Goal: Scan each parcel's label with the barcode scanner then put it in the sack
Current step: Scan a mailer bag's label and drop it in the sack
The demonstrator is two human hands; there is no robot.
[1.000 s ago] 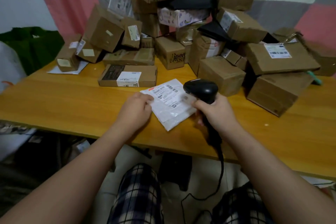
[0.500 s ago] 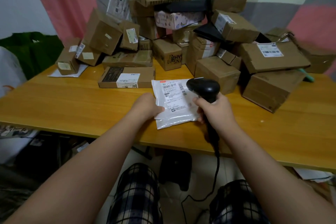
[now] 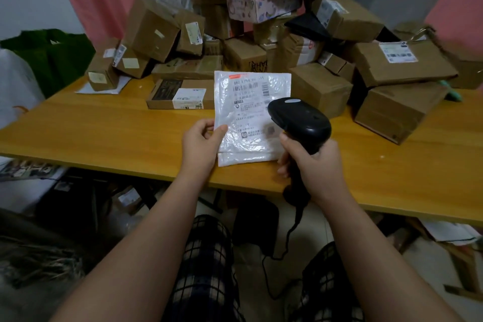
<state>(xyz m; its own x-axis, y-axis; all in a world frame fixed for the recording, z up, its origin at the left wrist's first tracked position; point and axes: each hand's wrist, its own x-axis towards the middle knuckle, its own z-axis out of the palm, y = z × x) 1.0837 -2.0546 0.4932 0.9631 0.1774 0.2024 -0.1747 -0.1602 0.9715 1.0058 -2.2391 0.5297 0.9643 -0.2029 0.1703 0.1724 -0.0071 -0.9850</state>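
Note:
My left hand (image 3: 200, 142) pinches the left edge of a flat white plastic parcel (image 3: 248, 117), held upright above the wooden table (image 3: 104, 133) with its printed label facing me. My right hand (image 3: 312, 165) grips the handle of a black barcode scanner (image 3: 300, 119). The scanner's head overlaps the parcel's right side and covers part of the label. A green sack (image 3: 49, 55) sits at the far left beyond the table's corner.
A tall heap of cardboard boxes (image 3: 261, 34) fills the back of the table. One flat labelled box (image 3: 180, 94) lies in front of the heap, and larger boxes (image 3: 397, 110) stand to the right. The scanner's cable (image 3: 277, 264) hangs between my knees.
The parcel lay flat on the table under my left hand; it is now lifted and turned upright, label toward me. The scanner has stayed close to its right side.

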